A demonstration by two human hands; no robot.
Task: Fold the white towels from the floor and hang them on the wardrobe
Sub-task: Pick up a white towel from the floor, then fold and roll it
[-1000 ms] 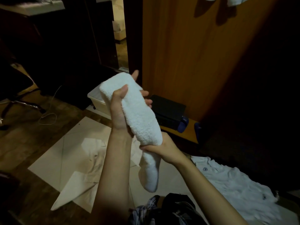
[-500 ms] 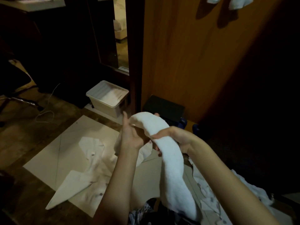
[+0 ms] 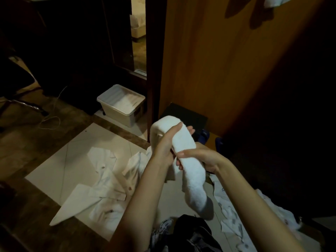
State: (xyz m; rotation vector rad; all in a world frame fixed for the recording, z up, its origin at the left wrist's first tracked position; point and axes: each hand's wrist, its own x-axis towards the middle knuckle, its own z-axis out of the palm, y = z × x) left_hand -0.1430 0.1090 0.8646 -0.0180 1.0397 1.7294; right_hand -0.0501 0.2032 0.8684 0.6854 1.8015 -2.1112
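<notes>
Towel (image 3: 183, 151), a long white roll, sits between both hands in front of the wardrobe (image 3: 218, 70), well below the white cloths (image 3: 272, 1) already hanging near its top edge. Compared with half a second ago, the right hand (image 3: 201, 157) has slid further down and now wraps its fingers round the middle of the towel, while the left hand (image 3: 167, 140) curls its thumb and fingers over the upper end, where the cloth bends over. The loose tail hangs shorter beneath the right hand than before, so the fold appears to be tightening, not finished. Below the wardrobe, white shirts (image 3: 101, 179) lie spread on the floor. Left of the wardrobe's edge stands a pale plastic bin (image 3: 121, 104). Hanging looks to be the step left.
</notes>
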